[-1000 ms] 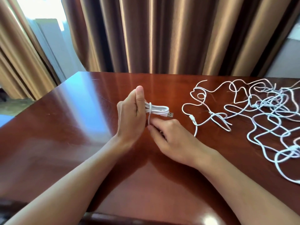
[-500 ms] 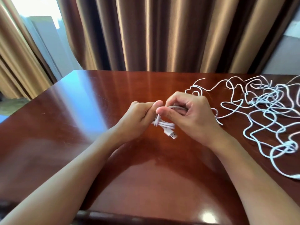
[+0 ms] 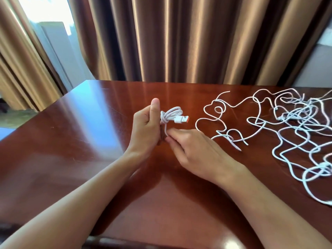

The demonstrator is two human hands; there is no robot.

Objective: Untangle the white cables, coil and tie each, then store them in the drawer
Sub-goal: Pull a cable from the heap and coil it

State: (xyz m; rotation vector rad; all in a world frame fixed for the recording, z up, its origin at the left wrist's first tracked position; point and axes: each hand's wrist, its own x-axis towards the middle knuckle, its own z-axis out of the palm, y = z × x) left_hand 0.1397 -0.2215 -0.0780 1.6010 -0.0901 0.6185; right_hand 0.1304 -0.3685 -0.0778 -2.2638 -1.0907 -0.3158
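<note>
Coil [image 3: 171,115] of white cable sits gripped in our left hand [image 3: 146,129]; our right hand [image 3: 195,150] pinches its loose end. No legible markings. Tangled cables [image 3: 287,126] lie rightward on the table [image 3: 71,141].

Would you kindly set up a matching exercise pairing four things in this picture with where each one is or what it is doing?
Things:
1. left hand
2. right hand
3. USB plug
4. loose cables

States:
A. spread in a tangle on the table's right side
B. pinches the cable's free end below the coil
C. sticks out to the right of the coil, orange inside
D. grips the coil, thumb upright

Pairs: 1-D, 2-B, 3-C, 4-A
</note>
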